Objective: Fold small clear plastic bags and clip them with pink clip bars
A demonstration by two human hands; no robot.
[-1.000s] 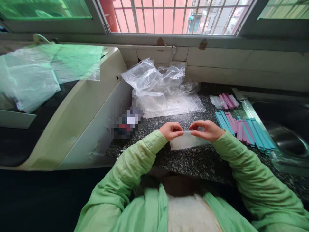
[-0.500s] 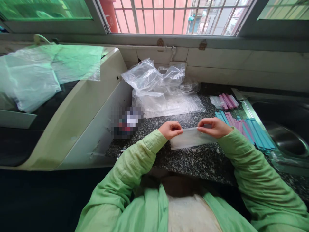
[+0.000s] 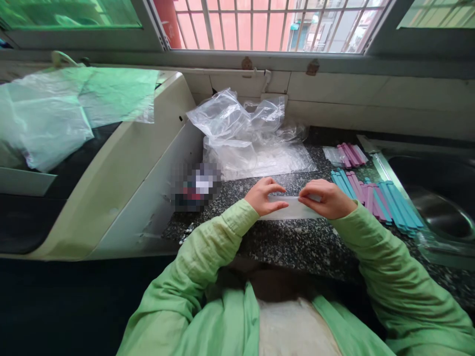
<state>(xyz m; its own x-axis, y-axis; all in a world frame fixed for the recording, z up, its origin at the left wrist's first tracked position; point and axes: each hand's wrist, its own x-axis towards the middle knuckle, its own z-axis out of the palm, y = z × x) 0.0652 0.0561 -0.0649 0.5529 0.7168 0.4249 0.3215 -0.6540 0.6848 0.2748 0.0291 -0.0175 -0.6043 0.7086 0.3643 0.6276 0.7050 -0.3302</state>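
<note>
- Left hand (image 3: 264, 196) pinching the left end of a small clear plastic bag (image 3: 293, 208), thumb and fingers closed on its top edge.
- Right hand (image 3: 324, 199) pinching the same top edge toward the right end, fingers curled shut on it.
- Bag stretched between the two hands, long axis running left to right across the body, lower edge resting on the speckled countertop (image 3: 297, 247).
- Both hands equally near, one at each end; bag directly in front, near the counter's front edge.
- Teal and pink sticks (image 3: 374, 198) lying in a loose heap just right of the right hand, apart from the bag.
- Crumpled clear plastic bags (image 3: 248, 133) piled behind, toward the window, well clear of both hands.
- Steel sink (image 3: 441, 217) at far right.
</note>
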